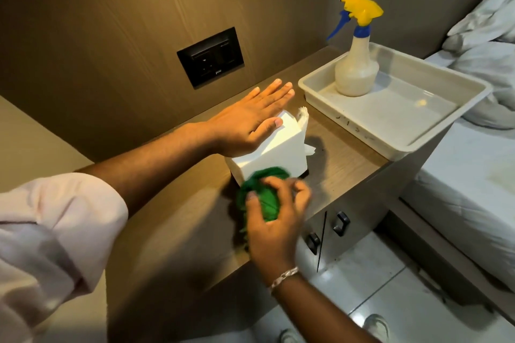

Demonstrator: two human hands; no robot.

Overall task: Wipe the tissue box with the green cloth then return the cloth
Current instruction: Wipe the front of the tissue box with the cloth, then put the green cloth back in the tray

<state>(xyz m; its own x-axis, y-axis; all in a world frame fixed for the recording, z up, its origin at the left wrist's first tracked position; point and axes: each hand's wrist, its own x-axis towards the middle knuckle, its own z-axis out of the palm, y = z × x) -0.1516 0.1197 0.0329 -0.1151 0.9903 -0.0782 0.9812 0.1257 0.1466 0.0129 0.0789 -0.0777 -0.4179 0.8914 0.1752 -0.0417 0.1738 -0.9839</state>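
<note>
A white tissue box (281, 152) lies tipped on the wooden bedside table (348, 164), with a tissue sticking out of its far end. My left hand (250, 117) rests flat on the box's upper face, fingers stretched out and apart. A bunched green cloth (264, 192) is pressed against the box's near side. My right hand (276, 220) grips that cloth from the near side; a bracelet circles its wrist. The cloth's lower part is hidden by my fingers.
A white plastic tray (401, 145) sits on the table's far right and holds a spray bottle (356, 64) with a yellow and blue trigger. A black socket plate (210, 57) is on the wall. A bed (473, 164) stands to the right, cabinet doors below.
</note>
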